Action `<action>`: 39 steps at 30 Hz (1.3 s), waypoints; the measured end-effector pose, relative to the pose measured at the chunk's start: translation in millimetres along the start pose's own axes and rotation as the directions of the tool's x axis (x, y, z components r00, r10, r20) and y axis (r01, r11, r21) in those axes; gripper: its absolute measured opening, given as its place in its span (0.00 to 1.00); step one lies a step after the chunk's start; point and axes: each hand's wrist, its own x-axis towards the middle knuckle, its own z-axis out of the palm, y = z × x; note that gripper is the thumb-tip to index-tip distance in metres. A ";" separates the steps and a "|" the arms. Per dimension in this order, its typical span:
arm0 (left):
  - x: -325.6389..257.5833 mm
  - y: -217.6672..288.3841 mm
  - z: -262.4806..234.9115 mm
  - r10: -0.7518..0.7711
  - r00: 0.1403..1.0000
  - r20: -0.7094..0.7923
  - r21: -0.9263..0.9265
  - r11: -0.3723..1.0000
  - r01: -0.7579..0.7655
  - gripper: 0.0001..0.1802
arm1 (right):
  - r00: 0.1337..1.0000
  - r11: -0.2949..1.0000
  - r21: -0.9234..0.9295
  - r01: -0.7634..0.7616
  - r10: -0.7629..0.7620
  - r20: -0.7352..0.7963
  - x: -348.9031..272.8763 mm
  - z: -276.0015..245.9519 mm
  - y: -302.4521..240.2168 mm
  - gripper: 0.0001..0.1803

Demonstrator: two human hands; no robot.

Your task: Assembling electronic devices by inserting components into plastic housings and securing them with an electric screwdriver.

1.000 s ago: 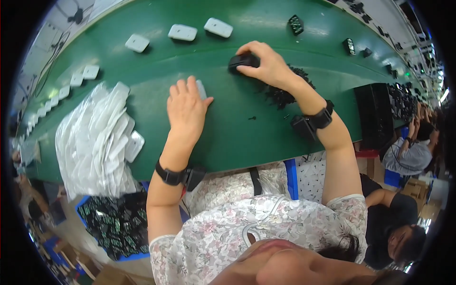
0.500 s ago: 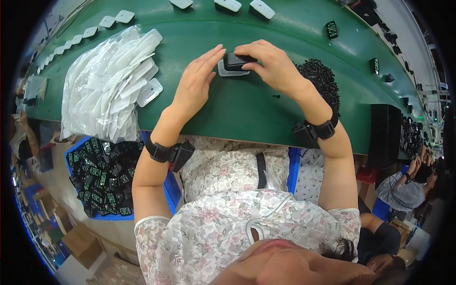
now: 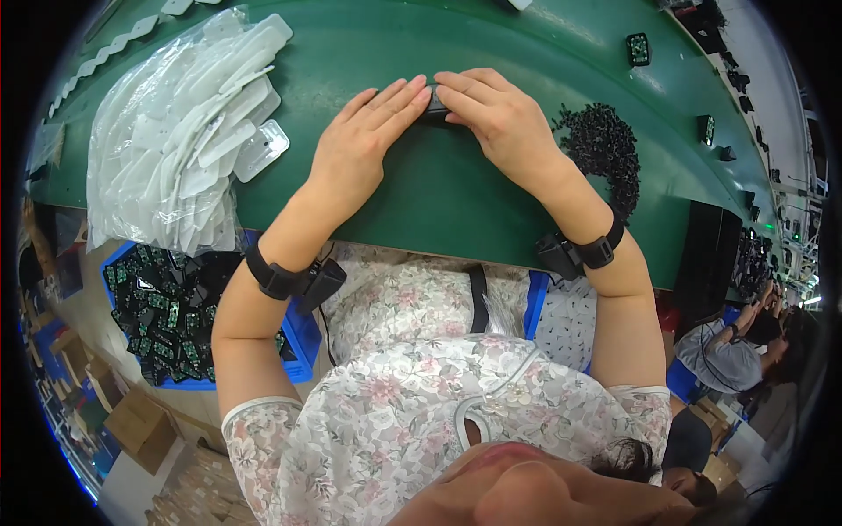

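A small black plastic casing [image 3: 436, 103] lies on the green table in front of me, mostly covered by my hands. My left hand [image 3: 360, 136] is laid over its left side, fingers straight and close together, the thumb hidden. From the right, my right hand [image 3: 504, 118] bends its fingers over the casing, their tips almost meeting the left ones. Whether the pale plate seen earlier is still beneath it is hidden. To the right of my right hand is a spread of tiny black parts [image 3: 605, 145].
A clear bag of white plates [image 3: 189, 131] stands at the left. Below it, a blue bin [image 3: 303, 346] holds green-and-black circuit pieces [image 3: 175, 324]. White plates [image 3: 114, 39] line the far left. Circuit pieces [image 3: 638, 50] lie far right, near a black box [image 3: 706, 254]. Another person [image 3: 724, 351] sits at right.
My left hand has moved in over the black casing, and my right fingers have stretched across it. The pale plate under the casing is out of sight. The whole view has shifted slightly.
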 end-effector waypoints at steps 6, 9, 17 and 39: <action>10.1 10.8 3.6 0.086 0.996 -0.040 0.213 0.974 -0.076 0.27 | 0.987 0.979 0.140 -0.150 0.139 0.083 8.5 -4.8 -1.4 0.13; 22.4 11.0 16.3 0.051 0.997 -0.065 0.432 0.902 -0.018 0.29 | 0.899 0.934 0.124 -0.336 0.278 0.339 29.7 -15.5 12.3 0.12; 41.4 13.9 12.6 -0.514 0.857 0.029 -0.629 0.657 0.416 0.20 | 0.785 0.063 0.918 -0.391 0.543 0.297 0.5 -12.8 26.4 0.21; -59.5 -13.7 -79.4 -0.176 0.984 -0.015 0.604 0.783 0.149 0.23 | 0.821 0.730 0.388 -0.562 0.547 0.160 10.0 -54.3 199.8 0.15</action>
